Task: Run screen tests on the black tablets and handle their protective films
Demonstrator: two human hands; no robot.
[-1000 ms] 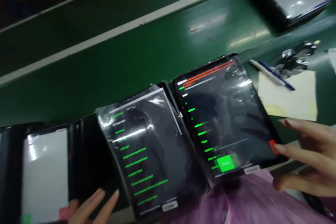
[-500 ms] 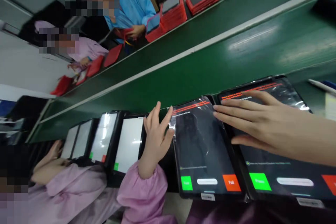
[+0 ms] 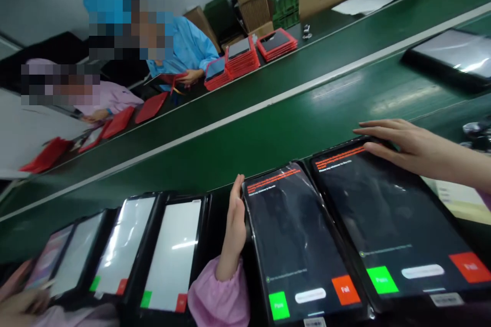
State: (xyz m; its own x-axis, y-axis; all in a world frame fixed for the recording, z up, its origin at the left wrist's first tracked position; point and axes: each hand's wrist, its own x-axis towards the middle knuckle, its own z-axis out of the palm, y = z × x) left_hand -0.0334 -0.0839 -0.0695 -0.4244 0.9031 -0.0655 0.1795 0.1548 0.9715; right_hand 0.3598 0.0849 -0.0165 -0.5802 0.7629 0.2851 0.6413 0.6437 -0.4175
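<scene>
Green conveyor surface (image 3: 268,133), near edge: two black Pass/Fail tablets (image 3: 387,219), screens dark; four pale-screened tablets (image 3: 172,255) further left. Right hand (image 3: 402,145), fingers spread, rests on one tablet's top edge; left hand (image 3: 235,230), fingers together, stands empty beside the other.

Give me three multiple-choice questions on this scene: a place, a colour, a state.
1. Where is the left hand?
A) Between a white-screened tablet and a dark-screened tablet
B) On the far belt
C) Under a box

2. What colour is the Pass button?
A) Red
B) Green
C) Blue

3. What is the right hand doing?
A) Holding a pen
B) Lifting a box
C) Resting on the rightmost tablet

1 A, touching the dark tablet; 2 B, on both dark screens; 3 C, fingertips on its edge.
</scene>
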